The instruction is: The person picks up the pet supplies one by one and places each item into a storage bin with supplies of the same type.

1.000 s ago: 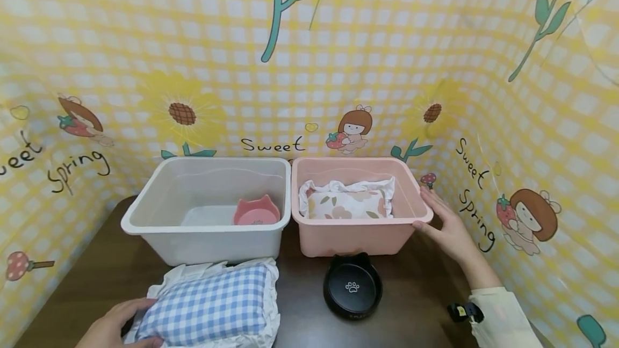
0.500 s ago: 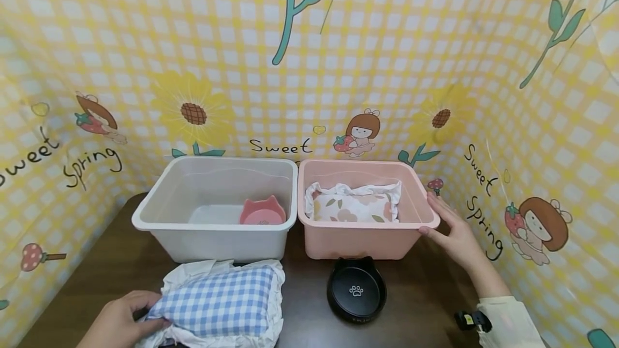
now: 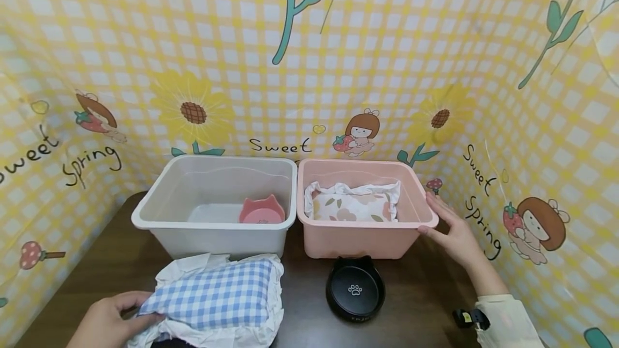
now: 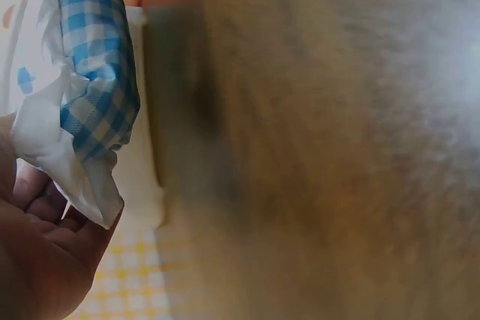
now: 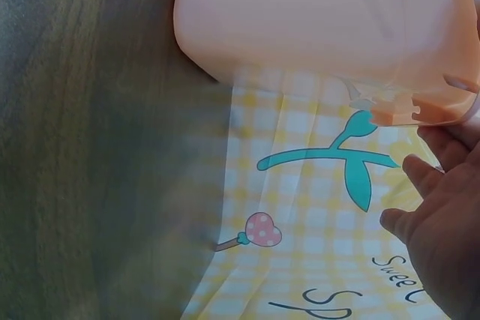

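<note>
My left hand (image 3: 108, 318) pinches the left end of a small blue-and-white checked pillow (image 3: 217, 294) with a white ruffled edge. In the left wrist view the thumb and fingers close on the ruffle of the pillow (image 4: 97, 58). The pillow lies in front of the grey-white bin (image 3: 217, 240) and overlaps its base. At the right, my right hand (image 3: 454, 232) rests on the corner of the pink bin (image 3: 358, 240), fingers extended along its side and thumb at the front rim. The right wrist view shows the spread fingers (image 5: 424, 177) beneath the rim.
Inside the grey-white bin sits a pink cat-eared bowl (image 3: 263, 211). A floral ruffled pillow (image 3: 355, 205) lies in the pink bin. A black cat-eared bowl (image 3: 355, 289) stands on the dark wooden table (image 3: 416, 305). Yellow checked cloth (image 3: 309, 69) hangs behind and at both sides.
My left hand has shifted its hold to the pillow's left end, and the pillow has risen slightly. The head view has shifted slightly. My right hand stays on the pink bin.
</note>
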`<state>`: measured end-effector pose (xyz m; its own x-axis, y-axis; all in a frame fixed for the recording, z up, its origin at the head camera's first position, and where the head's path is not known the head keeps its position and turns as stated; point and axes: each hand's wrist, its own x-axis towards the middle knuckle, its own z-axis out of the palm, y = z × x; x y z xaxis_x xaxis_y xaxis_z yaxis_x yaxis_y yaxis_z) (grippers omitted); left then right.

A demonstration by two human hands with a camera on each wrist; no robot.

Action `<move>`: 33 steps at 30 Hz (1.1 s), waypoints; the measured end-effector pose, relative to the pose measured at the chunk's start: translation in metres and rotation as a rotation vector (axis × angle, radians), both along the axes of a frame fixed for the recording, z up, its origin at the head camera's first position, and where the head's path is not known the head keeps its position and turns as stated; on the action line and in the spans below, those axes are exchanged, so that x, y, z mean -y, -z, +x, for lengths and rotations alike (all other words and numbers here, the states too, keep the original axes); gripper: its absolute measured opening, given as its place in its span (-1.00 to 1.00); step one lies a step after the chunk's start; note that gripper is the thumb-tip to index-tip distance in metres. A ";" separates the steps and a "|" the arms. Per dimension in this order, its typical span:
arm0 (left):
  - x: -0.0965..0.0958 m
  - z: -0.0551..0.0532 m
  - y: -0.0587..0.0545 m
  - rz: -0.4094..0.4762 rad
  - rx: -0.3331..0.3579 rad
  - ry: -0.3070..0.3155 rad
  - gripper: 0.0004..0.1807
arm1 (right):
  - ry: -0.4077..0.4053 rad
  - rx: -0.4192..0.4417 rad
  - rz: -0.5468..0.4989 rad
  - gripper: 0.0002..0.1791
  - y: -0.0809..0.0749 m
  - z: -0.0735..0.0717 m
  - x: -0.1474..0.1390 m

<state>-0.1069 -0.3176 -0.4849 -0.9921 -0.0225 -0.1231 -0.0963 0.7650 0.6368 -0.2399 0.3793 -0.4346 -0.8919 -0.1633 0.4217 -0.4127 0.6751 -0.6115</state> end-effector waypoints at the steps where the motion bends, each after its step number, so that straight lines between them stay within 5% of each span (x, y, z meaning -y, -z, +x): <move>1: 0.001 0.002 -0.003 0.003 0.004 -0.007 -0.59 | -0.002 -0.007 0.004 -0.13 0.000 0.000 0.000; 14: -0.008 0.020 -0.022 0.007 -0.215 0.058 -0.78 | -0.011 0.011 0.002 -0.13 0.001 0.004 0.000; 22: -0.020 0.018 -0.063 0.062 -0.173 0.114 -0.83 | -0.018 0.019 -0.013 -0.15 -0.003 0.003 0.003; 33: -0.031 0.001 -0.115 0.085 -0.470 0.197 -0.71 | -0.018 0.040 -0.013 -0.14 -0.002 0.000 -0.003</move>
